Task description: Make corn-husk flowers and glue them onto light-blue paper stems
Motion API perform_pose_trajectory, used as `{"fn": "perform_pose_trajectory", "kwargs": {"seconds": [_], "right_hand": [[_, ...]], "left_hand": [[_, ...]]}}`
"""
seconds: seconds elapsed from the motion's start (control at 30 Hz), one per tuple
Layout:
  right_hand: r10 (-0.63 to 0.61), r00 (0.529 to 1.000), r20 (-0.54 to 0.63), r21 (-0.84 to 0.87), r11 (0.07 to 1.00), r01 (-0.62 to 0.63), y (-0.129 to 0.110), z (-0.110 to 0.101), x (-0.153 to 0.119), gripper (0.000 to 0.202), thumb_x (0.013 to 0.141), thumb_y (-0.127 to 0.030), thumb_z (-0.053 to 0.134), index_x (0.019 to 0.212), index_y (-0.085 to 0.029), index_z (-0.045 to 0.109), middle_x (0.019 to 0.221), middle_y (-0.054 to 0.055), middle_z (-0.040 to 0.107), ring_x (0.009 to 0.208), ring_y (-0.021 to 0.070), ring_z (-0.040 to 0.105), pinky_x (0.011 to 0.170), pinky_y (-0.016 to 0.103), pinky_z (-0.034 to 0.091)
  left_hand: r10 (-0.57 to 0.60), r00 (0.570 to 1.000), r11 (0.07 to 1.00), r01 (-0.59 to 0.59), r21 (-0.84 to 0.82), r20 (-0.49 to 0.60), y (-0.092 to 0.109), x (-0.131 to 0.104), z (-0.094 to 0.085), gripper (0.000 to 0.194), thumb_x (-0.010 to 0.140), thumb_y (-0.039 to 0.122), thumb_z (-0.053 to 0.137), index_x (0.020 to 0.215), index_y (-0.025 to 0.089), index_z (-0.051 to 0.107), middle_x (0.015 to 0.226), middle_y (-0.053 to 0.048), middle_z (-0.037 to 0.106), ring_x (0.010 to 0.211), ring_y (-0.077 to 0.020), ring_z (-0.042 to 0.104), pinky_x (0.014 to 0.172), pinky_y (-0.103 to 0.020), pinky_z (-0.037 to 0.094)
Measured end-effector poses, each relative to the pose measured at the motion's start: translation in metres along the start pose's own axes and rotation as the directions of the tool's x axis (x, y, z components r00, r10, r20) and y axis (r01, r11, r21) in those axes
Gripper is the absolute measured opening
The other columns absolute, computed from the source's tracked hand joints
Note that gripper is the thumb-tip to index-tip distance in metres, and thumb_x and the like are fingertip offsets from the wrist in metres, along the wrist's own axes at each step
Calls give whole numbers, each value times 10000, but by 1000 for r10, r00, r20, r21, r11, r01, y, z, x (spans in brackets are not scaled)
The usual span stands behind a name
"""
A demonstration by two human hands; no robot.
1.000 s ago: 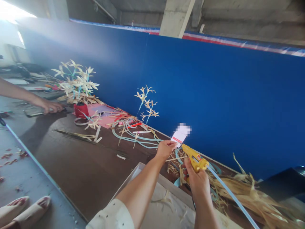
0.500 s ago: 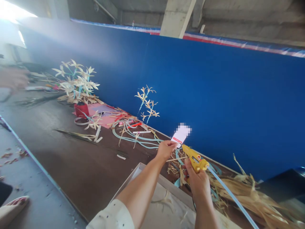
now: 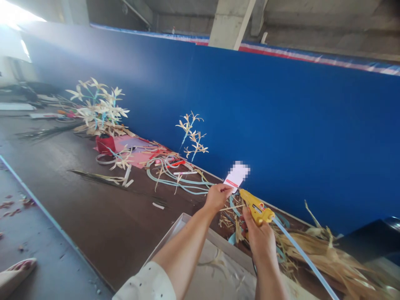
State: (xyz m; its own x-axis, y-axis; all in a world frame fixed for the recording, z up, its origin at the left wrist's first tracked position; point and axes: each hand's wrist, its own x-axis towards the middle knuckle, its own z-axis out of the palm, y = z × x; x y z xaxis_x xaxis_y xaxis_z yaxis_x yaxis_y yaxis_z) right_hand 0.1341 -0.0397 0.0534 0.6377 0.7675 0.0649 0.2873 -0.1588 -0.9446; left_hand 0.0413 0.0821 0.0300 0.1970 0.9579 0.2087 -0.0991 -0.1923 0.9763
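My right hand (image 3: 261,237) is closed round the handle of a yellow glue gun (image 3: 254,207), its nozzle pointing left. A long translucent glue stick (image 3: 303,255) sticks out of the gun's back. Just left of the nozzle is my left hand (image 3: 217,198), its fingers pinched together; what they hold is too small to make out. Behind those fingertips stands a white and red card (image 3: 233,182), partly blurred out; I cannot tell whether the hand touches it. A thin pale stick (image 3: 231,207) lies between the two hands.
Two small dried-leaf flower sprays (image 3: 193,139) stand by the blue partition (image 3: 281,125). Pale blue tubing (image 3: 162,179), a red spool (image 3: 105,144) and a larger flower bunch (image 3: 101,106) are to the left. Dry husks (image 3: 325,254) lie right; a shallow box (image 3: 225,271) sits below my arms.
Another person's blurred hand at the far left has gone out of view. My two hands and the glue gun have stayed almost in place.
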Motion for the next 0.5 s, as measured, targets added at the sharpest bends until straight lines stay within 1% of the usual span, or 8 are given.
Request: {"fn": "perform_pose_trajectory", "kwargs": {"seconds": [0.13, 0.3, 0.5], "right_hand": [[35, 999, 8, -5, 999, -35, 0, 0, 1, 464, 615, -599, 684, 664, -138, 659, 540, 57, 624, 450, 184, 547, 416, 276, 431], [39, 999, 3, -51, 998, -38, -2, -1, 2, 493, 630, -609, 653, 672, -118, 665, 518, 62, 617, 433, 181, 541, 415, 275, 423], [43, 998, 37, -99, 994, -39, 5, -1, 4, 532, 649, -644, 626, 766, -127, 671, 628, 73, 664, 538, 208, 601, 449, 267, 450]], "left_hand": [[-16, 1000, 1000, 16, 11, -7, 2, -1, 0, 235, 716, 326, 624, 816, 140, 728, 697, -30, 669, 599, -108, 508, 579, -218, 366], [-10, 1000, 1000, 10, -2, -14, 0, 0, 1, 239, 709, 324, 627, 808, 130, 726, 686, -26, 665, 584, -100, 497, 570, -215, 363], [-27, 1000, 998, 26, -52, -11, 0, 1, 1, 258, 708, 338, 633, 813, 122, 724, 659, -22, 654, 553, -90, 481, 561, -213, 370]]}}
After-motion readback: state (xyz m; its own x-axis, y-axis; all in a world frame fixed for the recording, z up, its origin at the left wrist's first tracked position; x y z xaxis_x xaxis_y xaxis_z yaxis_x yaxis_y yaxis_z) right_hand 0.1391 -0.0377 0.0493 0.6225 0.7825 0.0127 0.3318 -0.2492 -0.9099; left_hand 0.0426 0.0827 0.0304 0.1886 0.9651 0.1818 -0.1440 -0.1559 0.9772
